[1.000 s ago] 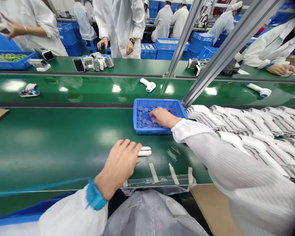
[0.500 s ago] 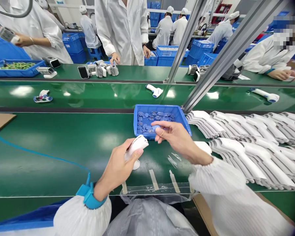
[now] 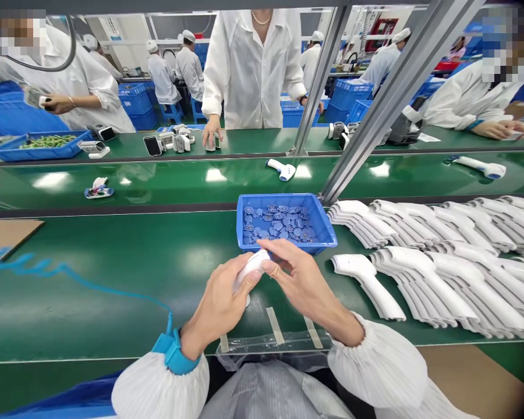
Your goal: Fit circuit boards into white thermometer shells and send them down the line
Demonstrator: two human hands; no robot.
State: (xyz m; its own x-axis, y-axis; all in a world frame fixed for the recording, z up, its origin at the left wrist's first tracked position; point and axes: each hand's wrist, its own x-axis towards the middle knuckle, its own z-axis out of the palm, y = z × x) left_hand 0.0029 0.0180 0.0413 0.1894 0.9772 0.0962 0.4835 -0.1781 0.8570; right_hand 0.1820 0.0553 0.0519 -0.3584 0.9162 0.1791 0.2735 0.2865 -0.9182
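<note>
My left hand [image 3: 220,305] is shut around a small white plastic housing [image 3: 251,266], probably part of a handheld thermometer. My right hand [image 3: 299,285] meets it from the other side, fingertips pressed on its upper end. Anything between those fingers and the housing is hidden. Just beyond both hands stands a blue plastic tray [image 3: 321,230] holding several flat blue-grey round parts [image 3: 277,221]. To the right of my right hand lie rows of stacked white thermometer-shaped housings [image 3: 445,285], with one lying apart at their near edge [image 3: 367,284].
The hands work over a green conveyor belt [image 3: 126,285]. A coiled blue cord [image 3: 70,273] runs to my left wrist strap [image 3: 173,352]. Tape strips and clear film lie at the near edge. Metal struts, co-workers in white coats and blue crates stand beyond a second belt.
My right hand has moved back from over the tray and now touches the white housing, which my left hand holds. The head view has shifted slightly, and the stacked housings show more fully.
</note>
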